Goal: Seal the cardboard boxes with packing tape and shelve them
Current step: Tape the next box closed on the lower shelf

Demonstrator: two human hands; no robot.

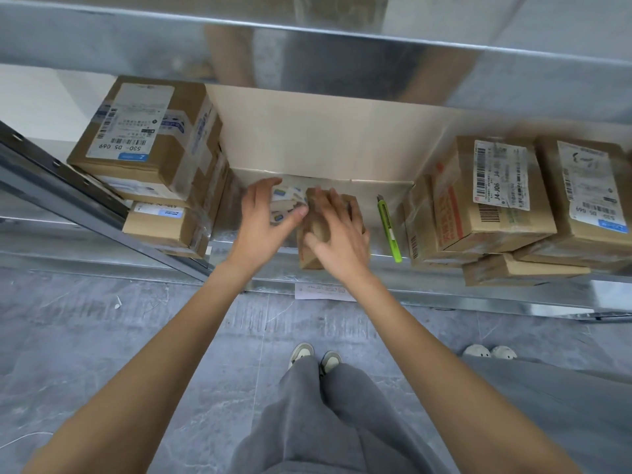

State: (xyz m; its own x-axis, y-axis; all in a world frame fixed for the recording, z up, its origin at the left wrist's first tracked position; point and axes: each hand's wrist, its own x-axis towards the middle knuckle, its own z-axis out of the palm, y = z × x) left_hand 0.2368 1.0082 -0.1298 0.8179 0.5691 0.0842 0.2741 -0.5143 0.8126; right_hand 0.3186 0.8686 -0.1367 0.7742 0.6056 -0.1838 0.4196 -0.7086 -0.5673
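On the metal shelf (342, 265), a small cardboard box (309, 249) stood at the front edge, just left of a green utility knife (389, 229). The right hand (337, 234) lay spread flat on it; the left hand (265, 217) pinched its labelled end.

"530-D5 069" left box label (131, 121), "J4-J06" right box label (501, 176)

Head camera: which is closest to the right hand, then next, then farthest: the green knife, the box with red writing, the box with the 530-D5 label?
From the right hand:
1. Green knife, just to its right on the shelf.
2. Box with red writing, further right, beyond the knife.
3. Box with the 530-D5 label, atop the left stack, past the left hand.
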